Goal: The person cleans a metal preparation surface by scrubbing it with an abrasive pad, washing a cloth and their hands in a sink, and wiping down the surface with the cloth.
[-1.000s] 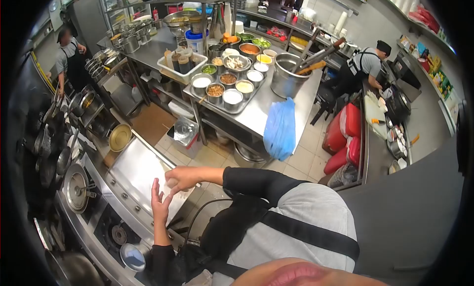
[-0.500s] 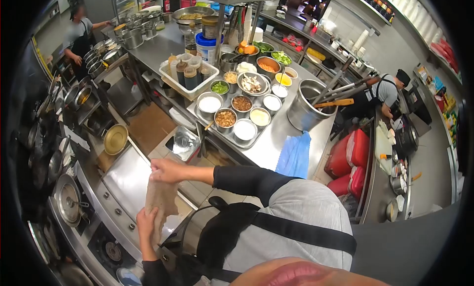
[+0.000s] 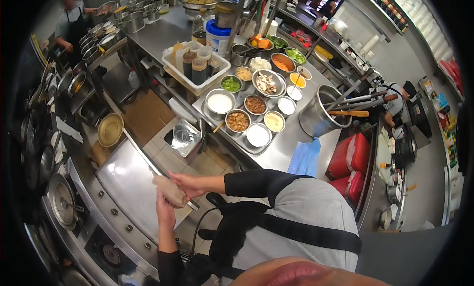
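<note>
A folded grey-brown cloth [image 3: 170, 191] is between my two hands, over the near edge of the steel griddle [image 3: 131, 175]. My left hand [image 3: 165, 212] is closed around its lower side, fingers partly behind it. From the other side, my right hand [image 3: 190, 183] grips the cloth's upper edge, thumb toward the griddle and fingers partly hidden. The griddle's flat plate lies below and beyond the hands.
Knobs and a burner [image 3: 109, 251] line the cooktop, with a lidded pan [image 3: 64, 199] beside them. A foil-covered container [image 3: 185, 138] stands near the counter [image 3: 291, 157], which holds several ingredient bowls. Co-workers [image 3: 74, 27] [image 3: 395, 101] stand at the far left and right.
The cloth hung stretched out between my hands; now it is folded into a compact bundle. My hands have come together, the right one moving down and rightward, the left one slightly up and rightward.
</note>
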{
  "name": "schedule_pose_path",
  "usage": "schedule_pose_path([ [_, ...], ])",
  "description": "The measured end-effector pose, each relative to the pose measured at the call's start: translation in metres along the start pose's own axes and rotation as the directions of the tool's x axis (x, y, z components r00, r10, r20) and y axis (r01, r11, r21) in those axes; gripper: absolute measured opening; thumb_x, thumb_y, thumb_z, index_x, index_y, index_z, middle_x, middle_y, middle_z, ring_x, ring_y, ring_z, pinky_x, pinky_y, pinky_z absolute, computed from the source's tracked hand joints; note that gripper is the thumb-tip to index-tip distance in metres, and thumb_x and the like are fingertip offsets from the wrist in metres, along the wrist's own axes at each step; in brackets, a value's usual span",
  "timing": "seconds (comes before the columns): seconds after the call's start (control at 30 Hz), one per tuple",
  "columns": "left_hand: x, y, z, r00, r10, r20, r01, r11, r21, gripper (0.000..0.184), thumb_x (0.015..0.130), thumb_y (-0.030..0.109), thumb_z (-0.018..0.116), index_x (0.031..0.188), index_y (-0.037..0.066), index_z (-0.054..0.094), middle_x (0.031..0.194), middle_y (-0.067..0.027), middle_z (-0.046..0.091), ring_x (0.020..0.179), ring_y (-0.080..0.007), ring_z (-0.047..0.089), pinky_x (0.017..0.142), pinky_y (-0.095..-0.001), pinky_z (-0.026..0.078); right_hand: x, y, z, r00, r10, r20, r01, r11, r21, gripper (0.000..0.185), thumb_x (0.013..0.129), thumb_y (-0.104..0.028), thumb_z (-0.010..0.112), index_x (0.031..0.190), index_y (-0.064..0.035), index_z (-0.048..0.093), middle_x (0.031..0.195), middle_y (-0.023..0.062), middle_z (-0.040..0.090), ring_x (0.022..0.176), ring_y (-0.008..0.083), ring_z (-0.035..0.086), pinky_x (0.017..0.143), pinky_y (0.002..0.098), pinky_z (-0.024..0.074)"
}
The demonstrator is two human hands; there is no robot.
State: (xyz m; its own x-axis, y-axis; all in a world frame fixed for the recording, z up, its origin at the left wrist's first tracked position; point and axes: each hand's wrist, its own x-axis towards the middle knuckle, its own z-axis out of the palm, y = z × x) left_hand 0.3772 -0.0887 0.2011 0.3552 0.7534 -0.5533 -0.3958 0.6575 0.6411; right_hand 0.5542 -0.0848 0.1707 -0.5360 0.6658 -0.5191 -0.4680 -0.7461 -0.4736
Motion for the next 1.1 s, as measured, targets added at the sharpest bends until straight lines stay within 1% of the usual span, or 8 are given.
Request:
schedule_pose_path([
  [0.1, 0.016, -0.012, -0.055, 0.973, 0.208, 0.101, -0.220, 0.696, 0.684, 0.044, 0.107, 0.035, 0.045, 0.125, -0.001, 0.060, 0.119, -0.0094, 0.060, 0.110, -0.0209, 0.057, 0.098, -0.0328, 0.043, 0.039, 0.034, -0.003, 0.971, -0.035, 0.237, -0.053, 0.934, 0.353, 0.068, 0.096, -0.070, 0.039, 0.131, -0.0141, 0.055, 0.129, 0.0091, 0.060, 0.119, 0.0247, 0.059, 0.097, 0.0464, 0.0500],
  [0.13, 0.009, -0.006, -0.062, 0.964, 0.255, 0.079, -0.245, 0.726, 0.642, 0.039, 0.105, 0.029, 0.049, 0.120, -0.003, 0.064, 0.109, -0.0108, 0.058, 0.101, -0.0213, 0.056, 0.095, -0.0328, 0.043, 0.049, 0.039, -0.002, 0.969, -0.070, 0.239, -0.023, 0.930, 0.366, 0.067, 0.097, -0.069, 0.039, 0.130, -0.0135, 0.056, 0.129, 0.0091, 0.061, 0.118, 0.0247, 0.059, 0.098, 0.0458, 0.0498],
  [0.23, -0.001, 0.019, -0.123, 0.775, 0.586, 0.236, -0.478, 0.301, 0.825, 0.036, 0.101, 0.024, 0.056, 0.120, -0.005, 0.063, 0.114, -0.0142, 0.059, 0.106, -0.0251, 0.057, 0.097, -0.0347, 0.043, 0.074, 0.047, 0.006, 0.976, -0.123, 0.181, 0.032, 0.897, 0.440, 0.062, 0.100, -0.062, 0.038, 0.130, -0.0111, 0.057, 0.129, 0.0103, 0.062, 0.117, 0.0266, 0.062, 0.103, 0.0428, 0.0477],
  [0.3, -0.006, 0.035, -0.186, 0.702, 0.693, 0.164, -0.211, -0.018, 0.977, 0.039, 0.097, 0.023, 0.061, 0.124, -0.006, 0.060, 0.124, -0.0185, 0.058, 0.114, -0.0299, 0.057, 0.100, -0.0392, 0.043, 0.076, 0.036, 0.016, 0.985, -0.062, 0.161, -0.012, 0.909, 0.418, 0.061, 0.101, -0.059, 0.039, 0.131, -0.0094, 0.057, 0.130, 0.0111, 0.062, 0.118, 0.0276, 0.061, 0.104, 0.0425, 0.0466],
  [0.43, -0.038, 0.074, -0.273, 0.589, 0.798, -0.128, 0.482, -0.219, 0.848, 0.046, 0.092, 0.024, 0.065, 0.130, 0.000, 0.059, 0.138, -0.0196, 0.055, 0.124, -0.0352, 0.054, 0.103, -0.0460, 0.042, 0.085, 0.021, 0.022, 0.968, -0.136, 0.209, 0.049, 0.925, 0.378, 0.059, 0.101, -0.055, 0.039, 0.131, -0.0077, 0.057, 0.128, 0.0123, 0.062, 0.118, 0.0283, 0.060, 0.104, 0.0431, 0.0459],
  [0.6, -0.040, 0.073, -0.388, 0.785, 0.583, -0.207, 0.484, -0.370, 0.793, 0.052, 0.089, 0.022, 0.066, 0.136, 0.002, 0.054, 0.143, -0.0148, 0.052, 0.125, -0.0337, 0.053, 0.101, -0.0473, 0.042, 0.077, 0.018, 0.013, 0.971, -0.182, 0.155, 0.099, 0.897, 0.430, 0.055, 0.102, -0.051, 0.039, 0.130, -0.0075, 0.057, 0.124, 0.0105, 0.062, 0.114, 0.0284, 0.061, 0.103, 0.0423, 0.0467],
  [0.9, -0.014, 0.077, -0.358, 0.848, 0.503, 0.166, 0.147, -0.525, 0.838, 0.067, 0.083, 0.030, 0.068, 0.141, 0.000, 0.050, 0.156, -0.0207, 0.036, 0.143, -0.0347, 0.035, 0.119, -0.0458, 0.026, 0.078, 0.012, -0.012, 0.975, -0.214, -0.054, 0.220, 0.936, 0.275, 0.045, 0.102, -0.045, 0.047, 0.124, -0.0081, 0.060, 0.116, 0.0070, 0.066, 0.104, 0.0242, 0.064, 0.095, 0.0436, 0.0506],
  [1.1, 0.021, 0.066, -0.387, 0.653, 0.649, 0.391, -0.004, -0.513, 0.858, 0.051, 0.092, 0.028, 0.063, 0.133, -0.002, 0.055, 0.150, -0.0202, 0.044, 0.139, -0.0367, 0.040, 0.117, -0.0442, 0.031, 0.147, -0.077, -0.022, 0.972, -0.174, -0.159, 0.158, 0.981, -0.111, 0.036, 0.101, -0.034, 0.049, 0.123, -0.0079, 0.059, 0.115, 0.0082, 0.066, 0.104, 0.0274, 0.066, 0.089, 0.0433, 0.0545],
])
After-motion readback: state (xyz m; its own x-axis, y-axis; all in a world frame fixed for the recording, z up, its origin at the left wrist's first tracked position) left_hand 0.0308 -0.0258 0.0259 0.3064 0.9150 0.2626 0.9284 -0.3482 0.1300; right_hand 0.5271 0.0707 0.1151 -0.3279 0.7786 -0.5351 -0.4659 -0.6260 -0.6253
